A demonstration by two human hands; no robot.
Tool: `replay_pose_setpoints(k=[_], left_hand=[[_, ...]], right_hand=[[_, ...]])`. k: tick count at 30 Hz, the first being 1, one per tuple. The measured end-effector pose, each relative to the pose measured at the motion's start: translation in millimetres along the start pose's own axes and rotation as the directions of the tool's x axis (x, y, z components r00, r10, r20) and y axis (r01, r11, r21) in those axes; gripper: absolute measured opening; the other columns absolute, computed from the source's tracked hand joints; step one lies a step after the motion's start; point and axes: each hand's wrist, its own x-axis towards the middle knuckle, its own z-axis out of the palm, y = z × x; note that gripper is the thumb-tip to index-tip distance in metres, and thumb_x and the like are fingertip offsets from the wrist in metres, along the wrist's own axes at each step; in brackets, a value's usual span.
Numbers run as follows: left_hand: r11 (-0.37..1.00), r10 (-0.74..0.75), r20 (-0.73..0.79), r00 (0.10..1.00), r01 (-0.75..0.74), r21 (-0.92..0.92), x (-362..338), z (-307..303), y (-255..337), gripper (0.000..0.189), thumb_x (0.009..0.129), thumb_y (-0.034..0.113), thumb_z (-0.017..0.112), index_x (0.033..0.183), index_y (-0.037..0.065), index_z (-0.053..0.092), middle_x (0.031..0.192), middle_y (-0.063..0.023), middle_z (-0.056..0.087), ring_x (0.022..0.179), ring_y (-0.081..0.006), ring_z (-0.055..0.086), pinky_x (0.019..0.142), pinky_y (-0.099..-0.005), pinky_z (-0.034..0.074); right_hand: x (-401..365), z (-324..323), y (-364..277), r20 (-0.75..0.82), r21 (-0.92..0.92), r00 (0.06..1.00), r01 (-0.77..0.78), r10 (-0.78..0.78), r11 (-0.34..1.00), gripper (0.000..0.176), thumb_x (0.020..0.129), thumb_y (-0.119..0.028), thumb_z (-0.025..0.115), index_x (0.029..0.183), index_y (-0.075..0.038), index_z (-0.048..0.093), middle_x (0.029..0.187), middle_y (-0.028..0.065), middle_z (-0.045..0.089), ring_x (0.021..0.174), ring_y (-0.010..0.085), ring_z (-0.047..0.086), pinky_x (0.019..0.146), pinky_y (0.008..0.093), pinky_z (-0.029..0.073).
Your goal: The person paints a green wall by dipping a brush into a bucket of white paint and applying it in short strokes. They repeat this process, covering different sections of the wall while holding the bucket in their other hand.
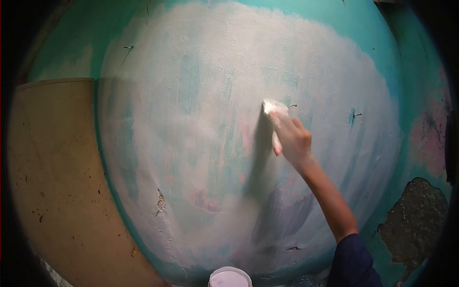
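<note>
The right hand [294, 138] is raised a little right of the middle of the frame, its grip closed around a brush [275, 109]. The brush's white-loaded head points up and presses against the wall [201, 95], and the pinkish end of its handle sticks out below the fingers. The arm runs down to a dark blue sleeve [351, 263] at the lower right edge. The left hand is out of sight.

White paint covers most of the wall, thin enough that turquoise and pink show through, and bare turquoise is left along the top and right. A small nail [355, 115] sticks out right of the brush. A patch of rough grey plaster [416, 215] shows at the lower right, and a chipped spot [160, 201] sits at the lower left of the white area. A brown board [52, 177] fills the left side. The rim of a paint bucket [230, 271] shows at the bottom centre.
</note>
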Motion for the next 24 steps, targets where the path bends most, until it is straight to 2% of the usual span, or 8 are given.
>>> replay_pose_setpoints(k=[1, 6, 8, 12, 16, 20, 23, 24], left_hand=[[1.000, -0.018, -0.094, 0.995, 0.019, 0.002, -1, 3, 2, 0.052, 0.095, 0.026, 0.057, 0.140, 0.006, 0.042, 0.134, -0.0114, 0.054, 0.122, -0.0275, 0.053, 0.100, -0.0449, 0.047], [1.000, 0.005, -0.063, 0.998, -0.003, 0.030, -8, -5, 2, 0.051, 0.095, 0.026, 0.056, 0.140, 0.005, 0.042, 0.134, -0.0120, 0.054, 0.122, -0.0269, 0.053, 0.102, -0.0444, 0.046], [0.999, 0.018, -0.077, 0.997, -0.015, 0.033, -7, -4, 0, 0.051, 0.096, 0.027, 0.055, 0.140, 0.005, 0.042, 0.135, -0.0121, 0.054, 0.122, -0.0269, 0.053, 0.102, -0.0444, 0.045], [0.998, 0.043, -0.111, 0.993, -0.038, 0.046, -3, -1, -5, 0.051, 0.096, 0.027, 0.055, 0.140, 0.004, 0.042, 0.135, -0.0124, 0.054, 0.122, -0.0270, 0.053, 0.102, -0.0445, 0.045], [0.998, 0.029, -0.096, 0.995, -0.023, 0.064, 1, -1, -3, 0.051, 0.096, 0.029, 0.055, 0.139, 0.004, 0.043, 0.135, -0.0130, 0.053, 0.122, -0.0272, 0.053, 0.103, -0.0443, 0.044], [0.999, 0.020, -0.197, 0.980, -0.011, 0.047, -20, 19, 4, 0.053, 0.095, 0.029, 0.055, 0.140, 0.003, 0.042, 0.135, -0.0129, 0.054, 0.122, -0.0277, 0.053, 0.102, -0.0440, 0.045], [0.936, 0.170, -0.007, 0.985, -0.159, 0.314, 14, -47, -15, 0.053, 0.095, 0.029, 0.055, 0.140, 0.004, 0.042, 0.135, -0.0128, 0.054, 0.122, -0.0279, 0.053, 0.102, -0.0439, 0.045], [0.894, 0.206, 0.066, 0.976, -0.216, 0.392, 25, -64, -21, 0.053, 0.095, 0.029, 0.055, 0.140, 0.004, 0.042, 0.135, -0.0127, 0.054, 0.122, -0.0279, 0.053, 0.102, -0.0439, 0.045]], right_hand=[[-8, -2, -3, -0.009, -0.003, 1.000, 0.014, -0.014, 1.000, 0.043, 0.075, -0.008, 0.062, 0.118, -0.013, 0.067, 0.107, -0.0027, 0.069, 0.073, 0.0164, 0.062, 0.060, 0.0251, 0.052], [-30, -14, -7, 0.082, 0.115, 0.992, 0.090, -0.100, 0.989, 0.043, 0.078, -0.008, 0.062, 0.119, -0.015, 0.067, 0.106, 0.0006, 0.070, 0.072, 0.0184, 0.061, 0.061, 0.0262, 0.053], [-9, -23, 1, 0.052, 0.101, 0.992, 0.109, -0.115, 0.989, 0.042, 0.075, -0.011, 0.065, 0.116, -0.015, 0.068, 0.104, -0.0045, 0.068, 0.077, 0.0142, 0.061, 0.059, 0.0244, 0.051], [22, 1, 15, -0.057, -0.003, 0.997, 0.049, -0.049, 0.999, 0.043, 0.077, -0.011, 0.062, 0.119, -0.016, 0.066, 0.106, -0.0046, 0.067, 0.080, 0.0146, 0.061, 0.058, 0.0242, 0.051], [-12, 0, -7, 0.002, -0.050, 1.000, 0.002, -0.001, 0.999, 0.038, 0.078, -0.010, 0.061, 0.115, -0.012, 0.068, 0.107, -0.0031, 0.068, 0.077, 0.0130, 0.061, 0.054, 0.0230, 0.050], [-50, -9, -23, 0.011, 0.024, 0.995, 0.101, -0.101, 0.995, 0.035, 0.079, -0.009, 0.061, 0.113, -0.012, 0.070, 0.105, -0.0024, 0.069, 0.075, 0.0133, 0.061, 0.057, 0.0241, 0.050], [-27, -21, -11, 0.048, 0.092, 0.995, 0.081, -0.085, 0.993, 0.037, 0.079, -0.008, 0.062, 0.115, -0.013, 0.069, 0.104, -0.0025, 0.069, 0.078, 0.0140, 0.062, 0.059, 0.0247, 0.051], [-15, -18, -5, -0.022, 0.098, 0.997, 0.078, -0.076, 0.992, 0.038, 0.078, -0.008, 0.062, 0.115, -0.015, 0.068, 0.104, -0.0023, 0.068, 0.080, 0.0145, 0.063, 0.059, 0.0245, 0.051]])
